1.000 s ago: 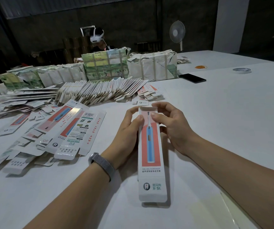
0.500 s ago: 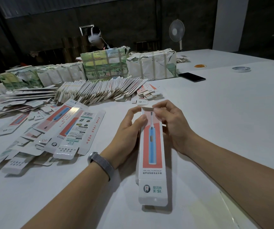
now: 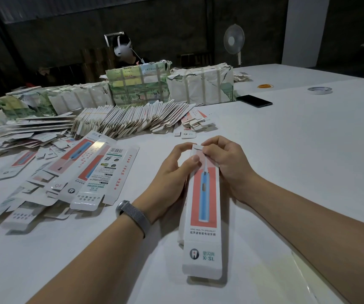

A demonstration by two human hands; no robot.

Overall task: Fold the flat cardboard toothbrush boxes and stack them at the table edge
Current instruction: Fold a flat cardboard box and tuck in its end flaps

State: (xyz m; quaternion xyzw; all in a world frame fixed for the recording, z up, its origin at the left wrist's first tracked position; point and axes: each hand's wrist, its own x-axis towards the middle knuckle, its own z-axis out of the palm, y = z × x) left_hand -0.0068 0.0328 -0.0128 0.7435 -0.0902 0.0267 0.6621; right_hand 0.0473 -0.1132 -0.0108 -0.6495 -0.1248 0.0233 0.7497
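A long white toothbrush box [image 3: 204,218] with a red panel and a blue brush picture lies lengthwise on the white table [image 3: 297,150], formed into a tube. My left hand [image 3: 174,172] grips its far end from the left, thumb on the top face. My right hand [image 3: 225,163] holds the same end from the right, fingers curled over the top flap. Several flat unfolded boxes [image 3: 93,172] lie spread to the left.
A fanned row of flat blanks [image 3: 132,119] and wrapped bundles [image 3: 200,86] stand behind. A dark phone [image 3: 254,101], a tape roll [image 3: 319,90] and rubber bands [image 3: 265,86] lie far right. A person sits behind the bundles. A fan [image 3: 234,43] stands beyond.
The box has slid slightly toward me. My right fingers have moved over the far end flap and are pressing it down; my left thumb stays on the top face.
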